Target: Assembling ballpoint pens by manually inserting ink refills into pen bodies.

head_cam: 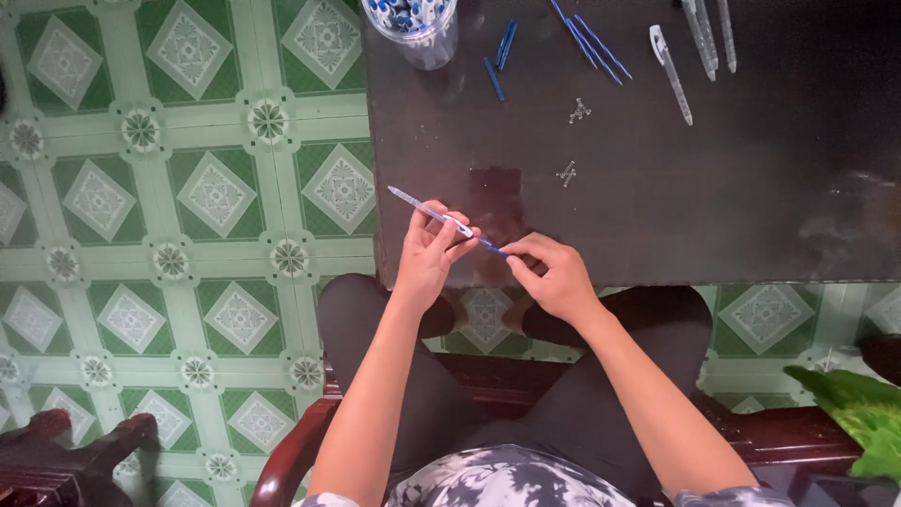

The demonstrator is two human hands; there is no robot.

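My left hand grips a clear pen barrel that points up and to the left, at the near edge of a dark glass table. My right hand pinches a thin blue refill whose other end enters the barrel's open end. Both hands hover just over the table's front edge, above my lap.
On the table's far side lie a clear cup of pen parts, loose blue refills, clear barrels and two small metal springs. Green patterned floor tiles spread to the left. A green leaf shows at lower right.
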